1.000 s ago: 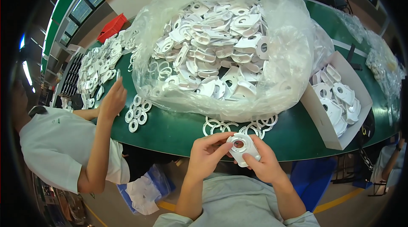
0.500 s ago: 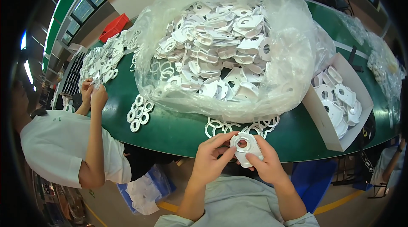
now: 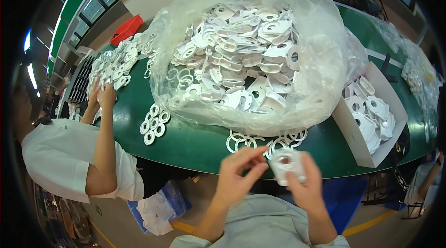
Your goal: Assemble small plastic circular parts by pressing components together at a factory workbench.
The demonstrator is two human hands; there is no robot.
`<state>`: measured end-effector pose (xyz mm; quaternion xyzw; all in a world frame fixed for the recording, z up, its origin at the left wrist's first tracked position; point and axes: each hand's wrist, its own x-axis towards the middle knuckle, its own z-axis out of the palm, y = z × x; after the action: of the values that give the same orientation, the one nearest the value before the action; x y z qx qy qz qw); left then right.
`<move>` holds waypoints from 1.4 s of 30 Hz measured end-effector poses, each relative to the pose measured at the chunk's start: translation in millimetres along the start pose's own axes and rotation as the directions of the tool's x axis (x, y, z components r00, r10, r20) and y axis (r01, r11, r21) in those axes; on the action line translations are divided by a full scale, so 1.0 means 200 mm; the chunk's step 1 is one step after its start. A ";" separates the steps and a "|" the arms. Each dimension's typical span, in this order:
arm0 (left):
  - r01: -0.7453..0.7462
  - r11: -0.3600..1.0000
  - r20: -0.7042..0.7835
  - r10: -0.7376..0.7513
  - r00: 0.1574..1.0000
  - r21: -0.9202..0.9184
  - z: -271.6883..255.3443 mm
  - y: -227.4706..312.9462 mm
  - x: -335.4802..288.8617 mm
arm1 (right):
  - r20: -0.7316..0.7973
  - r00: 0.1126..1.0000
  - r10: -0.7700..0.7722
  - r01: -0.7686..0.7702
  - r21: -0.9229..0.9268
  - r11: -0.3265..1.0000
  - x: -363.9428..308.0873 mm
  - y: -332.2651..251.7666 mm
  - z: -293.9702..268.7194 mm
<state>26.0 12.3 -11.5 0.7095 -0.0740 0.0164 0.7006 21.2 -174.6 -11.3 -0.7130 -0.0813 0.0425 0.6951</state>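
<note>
A white plastic part (image 3: 280, 173) with a round hole is in my right hand (image 3: 310, 186), the thumb lying over its lower face. The hand is slightly blurred by motion. Just left of the part is my left hand (image 3: 239, 176), its thumb and index finger apart and nothing visible between them. Several thin white rings (image 3: 234, 145) lie on the green table (image 3: 195, 148) beyond my hands. Farther back, a large clear plastic bag (image 3: 320, 62) stands open, heaped with similar white parts (image 3: 232, 48).
At right, a cardboard box (image 3: 358, 142) holds more white parts. Several small white discs (image 3: 149, 126) lie left of the bag. A co-worker (image 3: 69, 155) handles parts by a pile (image 3: 114, 64) at left, near a red bin (image 3: 127, 29). A blue container (image 3: 160, 206) stands below.
My left hand has let go of the white part and drawn back to the left. My right hand has carried the part a little to the right. The co-worker's hands have shifted slightly.
</note>
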 end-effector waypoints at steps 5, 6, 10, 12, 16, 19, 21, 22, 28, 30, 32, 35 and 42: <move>-0.114 0.684 -0.225 0.386 0.895 0.721 -0.17 0.16 0.41 | -0.510 0.828 -0.233 -0.012 -0.431 0.902 -0.03 -0.26 -0.45; -0.064 0.629 -0.211 0.353 0.912 0.775 -0.22 0.17 0.45 | -0.453 0.813 -0.365 -0.008 -0.635 0.772 0.00 -0.27 -0.60; 0.123 0.307 -0.128 -0.004 0.992 0.944 -0.25 0.11 0.58 | -0.599 0.795 -0.096 -0.467 -0.706 0.532 0.10 -0.38 -0.82; 0.097 0.340 -0.120 0.045 0.992 0.935 -0.27 0.10 0.59 | -0.561 0.812 -0.158 -0.352 -0.688 0.635 0.07 -0.35 -0.89; 0.036 0.692 -0.214 0.172 0.962 0.721 -0.36 0.09 0.60 | -0.417 0.749 -0.515 -0.062 -0.818 0.572 0.04 -0.30 -0.83; 0.034 0.970 -0.374 0.060 0.926 0.240 -0.48 0.13 0.59 | -0.389 0.748 -0.538 0.086 -0.747 0.659 0.06 -0.31 -0.62; 0.048 0.998 -0.429 -0.055 0.902 -0.026 -0.52 0.15 0.59 | -0.208 0.823 -0.529 0.280 -0.661 0.696 0.07 -0.30 -0.47; 0.008 0.989 -0.431 -0.072 0.900 -0.149 -0.52 0.14 0.58 | -0.187 0.877 -0.443 0.301 -0.506 0.809 0.08 -0.29 -0.39; -0.307 0.903 -0.297 0.395 0.869 0.301 -0.27 0.15 0.22 | 0.202 0.979 -0.023 -0.017 0.192 0.981 0.11 -0.15 0.03; -0.392 0.866 -0.207 0.464 0.861 0.309 -0.21 0.14 0.06 | 0.291 0.956 0.041 -0.208 0.572 0.794 0.13 -0.09 0.18; -0.502 0.790 -0.164 0.580 0.798 0.353 -0.14 0.06 -0.04 | 0.332 0.943 0.016 -0.229 0.613 0.756 0.08 0.05 0.26; -0.482 0.625 -0.087 0.660 0.746 0.614 -0.09 0.06 -0.17 | 0.338 0.939 0.054 -0.256 0.588 0.767 0.02 -0.03 0.38; 0.056 0.424 -0.348 0.654 0.672 0.904 -0.65 -0.03 -0.09 | 0.276 0.945 0.178 -0.281 0.400 0.872 0.07 0.08 0.34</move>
<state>19.1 143.0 -17.6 0.8730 0.0617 0.4383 0.2048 23.6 -105.7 -27.7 -0.5351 -0.0638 0.2246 0.8119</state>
